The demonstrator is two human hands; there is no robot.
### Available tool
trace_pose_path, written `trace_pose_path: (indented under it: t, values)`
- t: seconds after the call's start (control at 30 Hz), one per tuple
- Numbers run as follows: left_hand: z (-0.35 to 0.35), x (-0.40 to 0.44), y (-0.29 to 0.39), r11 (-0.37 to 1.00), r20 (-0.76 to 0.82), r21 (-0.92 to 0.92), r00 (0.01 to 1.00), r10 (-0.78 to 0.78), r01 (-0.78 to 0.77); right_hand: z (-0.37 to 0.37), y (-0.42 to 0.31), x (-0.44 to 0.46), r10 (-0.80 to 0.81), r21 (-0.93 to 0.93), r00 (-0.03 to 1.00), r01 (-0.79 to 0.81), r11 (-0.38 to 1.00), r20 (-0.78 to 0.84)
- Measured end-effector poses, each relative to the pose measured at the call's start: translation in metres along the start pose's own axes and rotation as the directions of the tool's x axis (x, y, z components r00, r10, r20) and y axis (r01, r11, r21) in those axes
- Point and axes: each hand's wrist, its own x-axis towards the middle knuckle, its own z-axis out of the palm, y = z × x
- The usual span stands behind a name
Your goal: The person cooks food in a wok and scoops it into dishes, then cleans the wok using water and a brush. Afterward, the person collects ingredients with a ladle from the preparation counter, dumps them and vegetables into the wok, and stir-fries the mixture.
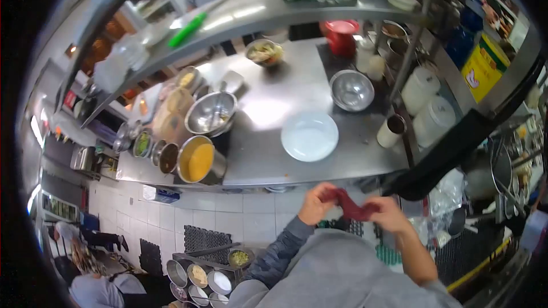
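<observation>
A dark red cloth [355,211] is stretched between my two hands, close in front of my body and just off the counter's front edge. At its left end, my left hand [317,202] has its fingers closed on the fabric. My right hand [389,214] grips the other end. The thing nearest to my hands on the steel counter [257,162] is a white plate [309,136]. Behind it, toward the right, stands a shiny metal bowl [352,90].
Left on the counter are a steel pot of yellow liquid [200,159], a large mixing bowl [211,113] and several small containers. A shelf [240,18] runs above, holding a green-handled tool [187,29]. A dark padded bar [436,157] slants at right. Other people work at lower left.
</observation>
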Motion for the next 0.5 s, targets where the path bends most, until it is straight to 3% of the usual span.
trace_pose_path:
  t: [0.07, 0.1, 0.13, 0.2, 0.23, 0.27, 0.3, 0.33, 0.4, 0.43, 0.47, 0.5]
  values:
    - [-0.002, 0.010, -0.008, 0.988, 0.024, 0.106, 0.994, 0.107, -0.109, 0.036, -0.017, 0.021, -0.129, -0.043, 0.976, 0.139, 0.989, 0.175]
    - [-0.006, 0.012, -0.008, 0.971, 0.038, 0.163, 0.985, 0.169, -0.173, 0.044, -0.004, 0.037, -0.006, -0.184, 0.986, 0.036, 0.982, 0.166]
    - [-0.012, 0.018, -0.004, 0.984, -0.017, -0.125, 0.992, 0.127, -0.128, 0.052, 0.002, 0.055, 0.031, -0.008, 0.996, -0.031, 0.999, 0.087]
    - [-0.025, 0.022, 0.010, 0.760, -0.084, -0.647, 0.996, 0.002, -0.056, 0.080, 0.002, 0.083, 0.102, 0.306, 0.995, -0.098, 0.947, 0.003]
    - [-0.032, 0.016, 0.016, 0.840, -0.083, -0.522, 0.989, 0.124, -0.149, 0.098, -0.002, 0.097, 0.119, 0.436, 0.993, -0.101, 0.894, -0.014]
    - [-0.042, 0.007, 0.027, 0.980, -0.116, -0.068, 0.977, 0.181, -0.189, 0.106, -0.004, 0.110, 0.125, 0.555, 0.991, -0.080, 0.828, -0.045]
    - [-0.053, -0.001, 0.028, 0.988, -0.160, 0.017, 0.975, 0.153, -0.152, 0.105, 0.000, 0.120, 0.143, 0.629, 0.973, -0.226, 0.744, 0.181]
    - [-0.067, -0.004, 0.028, 0.986, -0.196, 0.107, 0.970, 0.145, -0.126, 0.104, -0.005, 0.131, 0.151, 0.668, 0.950, -0.299, 0.682, 0.272]
    - [-0.077, -0.015, 0.058, 0.882, -0.215, 0.471, 0.971, 0.104, 0.010, 0.100, -0.001, 0.171, 0.101, 0.249, 0.956, -0.173, 0.953, 0.276]
    - [-0.100, -0.016, 0.022, 0.886, -0.271, 0.462, 0.959, 0.089, 0.049, 0.102, -0.015, 0.191, 0.091, -0.113, 0.979, -0.071, 0.991, 0.180]
    - [-0.118, -0.021, -0.003, 0.791, -0.292, 0.601, 0.953, 0.079, 0.119, 0.104, -0.027, 0.208, 0.067, -0.469, 0.994, -0.017, 0.883, 0.091]
    - [-0.125, -0.030, -0.011, 0.778, -0.283, 0.606, 0.959, 0.011, 0.170, 0.115, -0.006, 0.223, -0.217, -0.601, 0.966, 0.091, 0.794, -0.140]
